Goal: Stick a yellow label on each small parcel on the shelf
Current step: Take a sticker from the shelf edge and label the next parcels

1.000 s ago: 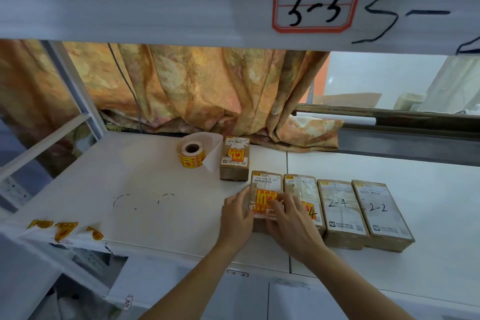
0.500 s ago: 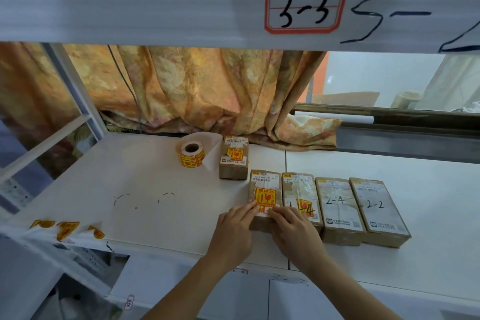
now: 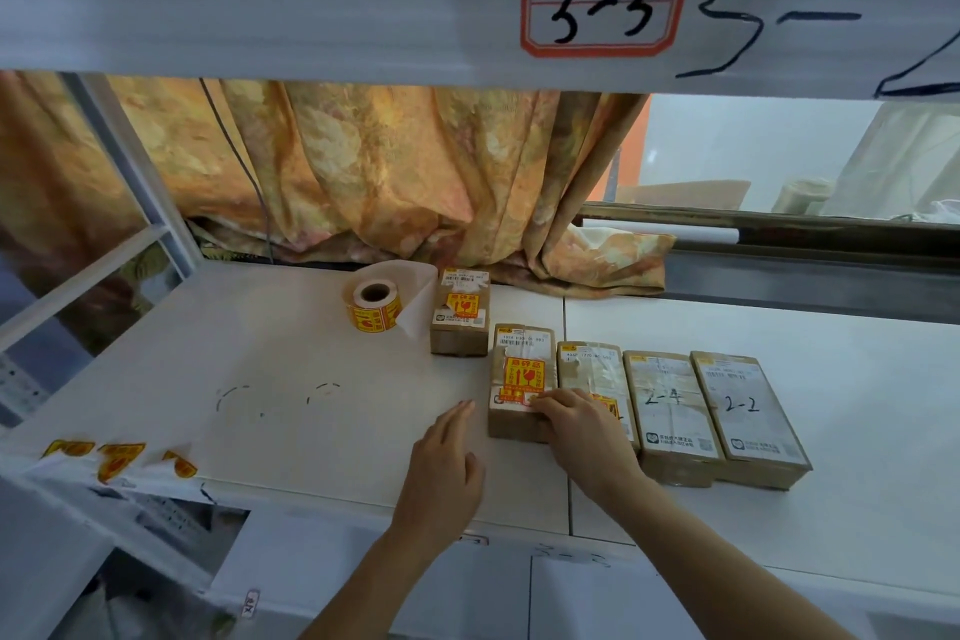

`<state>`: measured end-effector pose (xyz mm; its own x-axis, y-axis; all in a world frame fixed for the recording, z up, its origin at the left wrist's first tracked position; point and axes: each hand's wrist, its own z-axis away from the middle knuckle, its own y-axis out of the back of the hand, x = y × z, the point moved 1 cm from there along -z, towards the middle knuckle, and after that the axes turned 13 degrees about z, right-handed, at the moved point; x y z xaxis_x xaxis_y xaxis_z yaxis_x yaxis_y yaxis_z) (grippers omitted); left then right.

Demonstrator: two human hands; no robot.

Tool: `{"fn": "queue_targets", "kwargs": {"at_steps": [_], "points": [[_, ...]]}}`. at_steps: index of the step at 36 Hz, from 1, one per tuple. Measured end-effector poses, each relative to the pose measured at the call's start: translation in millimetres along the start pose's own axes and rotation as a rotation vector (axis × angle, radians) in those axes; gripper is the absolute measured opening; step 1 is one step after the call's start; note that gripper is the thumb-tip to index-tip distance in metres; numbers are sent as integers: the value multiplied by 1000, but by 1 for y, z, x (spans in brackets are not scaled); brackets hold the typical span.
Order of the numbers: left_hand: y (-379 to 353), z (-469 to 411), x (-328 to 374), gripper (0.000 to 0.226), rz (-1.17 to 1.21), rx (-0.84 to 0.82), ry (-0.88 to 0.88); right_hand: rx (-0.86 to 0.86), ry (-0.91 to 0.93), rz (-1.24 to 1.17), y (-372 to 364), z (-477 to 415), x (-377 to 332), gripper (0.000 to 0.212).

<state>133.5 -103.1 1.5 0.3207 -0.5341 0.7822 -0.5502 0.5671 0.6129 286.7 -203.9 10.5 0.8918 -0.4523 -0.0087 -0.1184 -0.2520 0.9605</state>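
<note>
Right hand (image 3: 582, 426) pressed flat fingertips on the labelled parcel (image 3: 522, 379), likely seating the yellow label (image 3: 523, 376); left hand (image 3: 441, 463) beside it, open, empty.

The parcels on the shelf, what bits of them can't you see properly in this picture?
- Second parcel in the row, head view: the right hand covers its near end and most of its yellow label.
- Printed address text on the 2-4 parcel and 2-2 parcel: too small to read.
- Leftmost parcel: fingertips hide the label's lower right corner.
- Parcel contents: sealed, unseen.
</note>
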Motion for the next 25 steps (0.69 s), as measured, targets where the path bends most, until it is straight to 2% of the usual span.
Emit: {"fn": "queue_targets", "kwargs": {"at_steps": [9, 15, 25], "points": [[4, 18, 9, 46, 71, 1, 21, -82, -60, 9, -1, -34, 9, 28], [8, 19, 4, 44, 6, -55, 87, -136, -112, 5, -1, -57, 12, 29], [5, 15, 2, 44, -9, -87, 120, -187, -71, 1, -1, -84, 23, 31]]}}
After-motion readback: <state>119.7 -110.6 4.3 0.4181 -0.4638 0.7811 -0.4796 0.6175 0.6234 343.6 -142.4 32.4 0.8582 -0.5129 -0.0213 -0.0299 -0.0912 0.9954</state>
